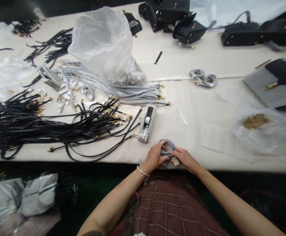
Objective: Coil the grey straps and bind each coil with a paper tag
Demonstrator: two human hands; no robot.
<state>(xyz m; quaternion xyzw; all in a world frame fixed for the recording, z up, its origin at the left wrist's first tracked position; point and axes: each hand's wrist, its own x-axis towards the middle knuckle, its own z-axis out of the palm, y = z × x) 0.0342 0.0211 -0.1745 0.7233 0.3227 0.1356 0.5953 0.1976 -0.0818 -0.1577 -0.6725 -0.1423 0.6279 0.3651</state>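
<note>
Near the table's front edge, a wrapped bag strap is coiled into a ring between my two hands. My left hand grips the ring from its left side, fingers curled around it. On the right, my right hand pinches at the ring's lower edge, where a small beige tag sticks out below the fingers. A grey tape dispenser lies just beyond my left hand. Two more coiled wrapped straps rest farther back on the right.
Black straps with gold clasps are heaped on the left, grey-wrapped straps behind them. A white plastic bag stands at the back left. Black handbags sit along the far side. A clear bag with brown pieces lies right.
</note>
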